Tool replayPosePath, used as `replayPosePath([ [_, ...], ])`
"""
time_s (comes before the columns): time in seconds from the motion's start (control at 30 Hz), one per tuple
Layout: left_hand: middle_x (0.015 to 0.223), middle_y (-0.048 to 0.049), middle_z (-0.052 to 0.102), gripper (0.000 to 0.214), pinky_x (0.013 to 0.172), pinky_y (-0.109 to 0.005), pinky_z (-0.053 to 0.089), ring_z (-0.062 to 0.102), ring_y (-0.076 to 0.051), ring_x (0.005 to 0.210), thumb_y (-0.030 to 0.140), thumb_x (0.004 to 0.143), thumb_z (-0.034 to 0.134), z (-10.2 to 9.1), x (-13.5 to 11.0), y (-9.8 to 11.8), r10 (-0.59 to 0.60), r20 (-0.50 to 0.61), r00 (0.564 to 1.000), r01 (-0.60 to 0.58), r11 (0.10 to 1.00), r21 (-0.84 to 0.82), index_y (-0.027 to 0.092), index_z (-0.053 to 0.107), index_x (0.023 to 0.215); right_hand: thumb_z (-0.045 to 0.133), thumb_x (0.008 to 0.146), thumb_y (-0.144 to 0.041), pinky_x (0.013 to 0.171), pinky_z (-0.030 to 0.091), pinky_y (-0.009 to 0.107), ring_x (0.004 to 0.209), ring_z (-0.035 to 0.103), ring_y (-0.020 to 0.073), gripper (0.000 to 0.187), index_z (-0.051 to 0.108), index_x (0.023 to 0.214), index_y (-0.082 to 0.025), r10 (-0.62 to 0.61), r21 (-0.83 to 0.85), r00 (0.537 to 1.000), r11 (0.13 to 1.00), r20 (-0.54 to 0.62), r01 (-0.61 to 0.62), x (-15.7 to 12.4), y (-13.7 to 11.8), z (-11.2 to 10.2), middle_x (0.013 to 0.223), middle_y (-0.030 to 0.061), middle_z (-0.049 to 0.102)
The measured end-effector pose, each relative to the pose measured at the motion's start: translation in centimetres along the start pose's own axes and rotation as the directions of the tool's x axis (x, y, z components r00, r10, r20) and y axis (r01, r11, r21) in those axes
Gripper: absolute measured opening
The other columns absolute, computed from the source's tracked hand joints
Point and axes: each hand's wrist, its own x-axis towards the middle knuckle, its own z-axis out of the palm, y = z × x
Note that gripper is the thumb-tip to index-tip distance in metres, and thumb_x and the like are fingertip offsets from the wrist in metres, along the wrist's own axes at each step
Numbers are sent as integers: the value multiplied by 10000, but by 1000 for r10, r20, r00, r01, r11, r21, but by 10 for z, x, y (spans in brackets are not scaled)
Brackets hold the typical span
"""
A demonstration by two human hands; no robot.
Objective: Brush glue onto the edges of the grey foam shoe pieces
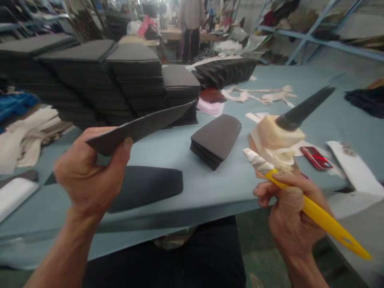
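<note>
My left hand (93, 172) pinches a thin dark grey panel (144, 124) between thumb and fingers, holding it tilted above the table. Under and beside that hand another dark panel (150, 186) lies flat near the table's front edge. In my right hand (297, 212) is a yellow-handled brush (324, 220), its white, coated bristle end pointing up and to the left. Just behind the brush tip stands a cream-coloured block-shaped container (277, 134) with a black tapered piece (306, 108) sticking out of it. A short stack of dark panels (216, 138) sits between my hands.
Tall stacks of dark panels (135, 76) line the table's back left. Behind the container lie white strips (264, 96). To the right are a red box-like item (315, 157) and a white piece (354, 168). A person (191, 24) stands in the background.
</note>
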Motion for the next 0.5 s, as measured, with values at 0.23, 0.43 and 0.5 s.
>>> replayPosePath([
  [0.23, 1117, -22, 817, 148, 896, -373, 606, 783, -211, 990, 241, 916, 797, -54, -41, -10, -138, 133, 981, 156, 978, -139, 273, 773, 1059, 626, 1091, -354, 512, 518, 208, 549, 659, 85, 187, 738, 1065, -207, 10, 20, 990, 1000, 144, -13, -17, -10, 23, 720, -39, 743],
  [0.43, 1171, -11, 792, 231, 914, -454, 601, 767, -240, 1044, 252, 933, 752, -75, -71, -9, -110, 188, 976, 133, 984, -116, 371, 750, 1131, 620, 1084, -282, 535, 539, 213, 560, 654, 87, 140, 744, 1111, -222, 18, 16, 962, 1000, 271, -24, -32, -14, 36, 754, -35, 760],
  [0.5, 1187, -14, 786, 247, 925, -478, 584, 754, -250, 1068, 241, 926, 749, -78, -77, -10, -113, 190, 975, 136, 984, -115, 378, 742, 1132, 618, 1081, -280, 537, 541, 217, 563, 655, 92, 143, 750, 1109, -231, 24, 15, 958, 999, 286, -29, -35, -16, 39, 754, -31, 760],
])
